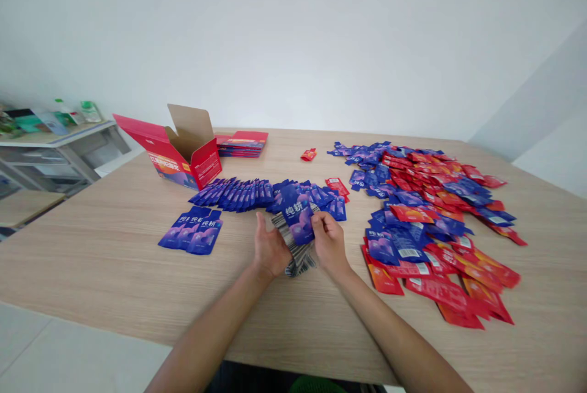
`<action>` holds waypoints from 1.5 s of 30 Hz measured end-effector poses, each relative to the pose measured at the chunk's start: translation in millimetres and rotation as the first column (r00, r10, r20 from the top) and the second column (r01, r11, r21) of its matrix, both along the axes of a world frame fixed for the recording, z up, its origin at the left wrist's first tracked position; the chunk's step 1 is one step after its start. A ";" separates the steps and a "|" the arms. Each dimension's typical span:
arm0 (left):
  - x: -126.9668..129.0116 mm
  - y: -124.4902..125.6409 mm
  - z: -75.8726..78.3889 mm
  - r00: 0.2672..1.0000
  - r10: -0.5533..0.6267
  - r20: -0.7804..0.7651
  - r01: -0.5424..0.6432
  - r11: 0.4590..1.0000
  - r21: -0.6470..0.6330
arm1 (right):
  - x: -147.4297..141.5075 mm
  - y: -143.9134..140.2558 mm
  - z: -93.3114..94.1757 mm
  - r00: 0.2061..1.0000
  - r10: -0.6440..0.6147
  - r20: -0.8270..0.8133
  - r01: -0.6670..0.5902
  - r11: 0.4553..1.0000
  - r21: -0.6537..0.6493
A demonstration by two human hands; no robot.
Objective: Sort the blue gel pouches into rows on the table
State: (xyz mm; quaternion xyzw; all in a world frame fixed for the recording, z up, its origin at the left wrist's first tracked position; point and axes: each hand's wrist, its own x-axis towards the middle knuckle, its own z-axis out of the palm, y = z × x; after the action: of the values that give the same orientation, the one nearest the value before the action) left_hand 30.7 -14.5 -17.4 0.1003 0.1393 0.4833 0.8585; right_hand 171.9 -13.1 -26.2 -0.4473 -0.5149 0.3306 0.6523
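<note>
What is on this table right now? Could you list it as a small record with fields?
Left hand: holds a fanned stack of flat foil sachets, silver backs showing
Right hand: grips the same stack, with a purple sachet on top
Row: overlapping purple sachets laid in a line behind the hands
Small group: purple sachets fanned to the left
Loose pile: mixed red and purple sachets on the right
Box: open red cardboard carton at the far left
Surface: pale wooden table

Bare table (105,258) at lower left; sachet pile (435,222) blocks right, sachet row (257,192) and open box (183,154) block centre.
</note>
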 end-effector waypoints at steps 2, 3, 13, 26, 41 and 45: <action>0.0 -1.3 1.2 0.999 -0.034 0.006 0.033 0.999 0.034 | 1.5 5.9 2.6 0.971 -0.029 -0.237 0.009 0.996 -0.086; -0.4 -1.7 1.3 0.999 -0.046 0.010 0.046 0.998 0.042 | 2.9 8.5 4.2 0.941 -0.037 -0.336 0.000 0.994 -0.109; -0.7 3.2 -1.9 0.999 -0.016 -0.041 0.017 1.000 0.012 | 24.7 20.6 15.3 0.860 -0.090 -0.503 0.085 0.996 -0.032; 2.7 -0.5 -4.0 0.996 -0.040 -0.079 0.041 0.999 0.015 | 22.9 25.3 9.9 0.845 -0.082 -0.529 0.074 0.997 -0.037; 2.4 0.4 -3.6 0.996 -0.014 -0.093 0.010 0.999 -0.049 | 22.5 23.0 5.4 0.891 -0.075 -0.448 0.071 0.997 -0.026; 1.7 0.4 -3.8 0.997 -0.034 -0.071 0.032 0.999 -0.022 | 22.6 23.2 4.9 0.887 -0.052 -0.458 0.051 0.999 -0.016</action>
State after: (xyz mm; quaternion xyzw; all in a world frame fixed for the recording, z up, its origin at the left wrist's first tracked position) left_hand 32.4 -14.1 -21.2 0.1110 0.1733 0.4636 0.8618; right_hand 194.6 10.1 -21.2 -0.3715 -0.3339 0.4103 0.7630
